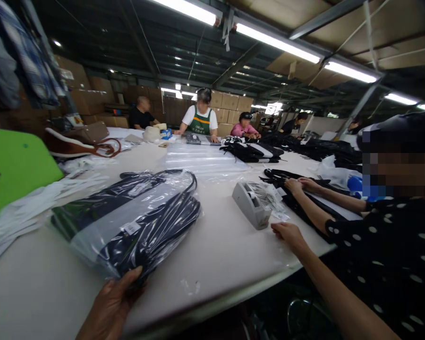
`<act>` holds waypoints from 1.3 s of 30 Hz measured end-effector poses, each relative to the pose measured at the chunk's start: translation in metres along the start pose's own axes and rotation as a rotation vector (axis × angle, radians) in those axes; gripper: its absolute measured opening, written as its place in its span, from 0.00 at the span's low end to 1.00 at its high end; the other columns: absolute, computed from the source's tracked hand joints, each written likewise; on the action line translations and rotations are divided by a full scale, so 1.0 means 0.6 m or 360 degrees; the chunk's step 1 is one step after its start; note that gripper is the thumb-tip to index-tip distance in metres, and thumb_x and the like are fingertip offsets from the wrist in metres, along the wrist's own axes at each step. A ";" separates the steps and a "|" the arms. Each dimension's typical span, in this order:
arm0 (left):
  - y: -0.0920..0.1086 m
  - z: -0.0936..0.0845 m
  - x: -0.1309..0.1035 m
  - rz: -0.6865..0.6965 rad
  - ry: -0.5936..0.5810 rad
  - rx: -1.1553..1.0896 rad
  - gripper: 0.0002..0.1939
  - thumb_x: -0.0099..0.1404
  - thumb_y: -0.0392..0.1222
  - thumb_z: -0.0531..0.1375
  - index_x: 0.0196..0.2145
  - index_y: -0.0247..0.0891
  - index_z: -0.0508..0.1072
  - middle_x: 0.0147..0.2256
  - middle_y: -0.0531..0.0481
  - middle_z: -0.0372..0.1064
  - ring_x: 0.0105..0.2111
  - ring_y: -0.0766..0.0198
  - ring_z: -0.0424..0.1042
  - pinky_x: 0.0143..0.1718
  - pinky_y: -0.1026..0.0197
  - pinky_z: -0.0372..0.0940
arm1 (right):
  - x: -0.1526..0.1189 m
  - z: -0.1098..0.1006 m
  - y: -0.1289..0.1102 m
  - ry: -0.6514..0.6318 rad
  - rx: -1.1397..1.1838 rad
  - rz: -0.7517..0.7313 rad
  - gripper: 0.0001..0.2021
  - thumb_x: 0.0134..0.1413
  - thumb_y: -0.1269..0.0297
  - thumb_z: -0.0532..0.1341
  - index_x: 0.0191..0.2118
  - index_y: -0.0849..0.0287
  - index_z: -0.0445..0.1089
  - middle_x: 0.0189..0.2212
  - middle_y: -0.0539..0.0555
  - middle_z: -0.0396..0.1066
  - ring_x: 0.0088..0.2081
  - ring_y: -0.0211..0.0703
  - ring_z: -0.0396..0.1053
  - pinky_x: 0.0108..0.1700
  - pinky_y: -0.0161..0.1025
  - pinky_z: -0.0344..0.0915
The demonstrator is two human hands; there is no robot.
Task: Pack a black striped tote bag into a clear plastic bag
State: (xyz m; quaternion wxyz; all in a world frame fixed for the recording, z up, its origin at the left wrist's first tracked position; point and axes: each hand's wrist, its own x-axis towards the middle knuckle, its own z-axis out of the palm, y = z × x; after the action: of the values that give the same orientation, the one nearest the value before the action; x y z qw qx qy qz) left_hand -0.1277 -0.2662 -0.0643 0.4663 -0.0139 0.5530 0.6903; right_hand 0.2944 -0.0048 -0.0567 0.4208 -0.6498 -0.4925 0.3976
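Note:
My left hand [115, 302] grips the near corner of a clear plastic bag [102, 236], thumb on top. Inside it lie folded dark items with black straps [163, 222], a pale grey panel and a small white barcode label [131, 228]; their exact kind is hard to tell. The package rests on the table, its near corner slightly lifted. My right hand [289, 236] is closed, fingertips pinched just beside the cutting end of a grey tape dispenser [251, 205]. Any strip of tape between those fingers is too small to make out.
Beside me on the right, a co-worker's hands [301, 185] handle black strapped goods [279, 177]. Clear plastic sheets [205, 163] lie mid-table, near a black pile [255, 150]. A green panel [17, 170] and white strips [31, 203] are left. Several people work farther back.

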 end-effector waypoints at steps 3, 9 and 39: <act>-0.012 0.008 -0.003 0.0081 -0.0061 0.0029 0.20 0.44 0.34 0.74 0.36 0.35 0.75 0.31 0.51 0.76 0.28 0.62 0.74 0.27 0.63 0.75 | -0.033 0.020 -0.006 -0.0145 0.0028 0.0098 0.10 0.36 0.57 0.70 0.20 0.59 0.75 0.23 0.62 0.73 0.23 0.41 0.64 0.28 0.43 0.59; -0.027 0.016 -0.005 0.0228 -0.0121 0.0089 0.30 0.40 0.46 0.77 0.39 0.33 0.74 0.30 0.50 0.75 0.26 0.63 0.72 0.26 0.63 0.71 | -0.234 0.199 -0.092 -0.0990 0.0316 -0.0067 0.17 0.44 0.49 0.72 0.31 0.60 0.80 0.26 0.56 0.74 0.26 0.39 0.64 0.31 0.40 0.61; -0.030 0.028 -0.009 0.0470 -0.0214 0.0089 0.20 0.48 0.49 0.73 0.34 0.33 0.76 0.30 0.50 0.75 0.28 0.64 0.71 0.32 0.62 0.69 | -0.362 0.385 -0.091 -0.1637 0.0421 0.0458 0.23 0.36 0.49 0.76 0.29 0.64 0.73 0.24 0.49 0.72 0.23 0.30 0.64 0.26 0.30 0.60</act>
State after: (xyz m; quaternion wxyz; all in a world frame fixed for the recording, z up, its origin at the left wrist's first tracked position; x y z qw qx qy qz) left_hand -0.1046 -0.2575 -0.0684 0.3958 0.1267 0.5356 0.7351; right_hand 0.0193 -0.1719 -0.0597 0.1453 -0.3741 -0.4865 0.7760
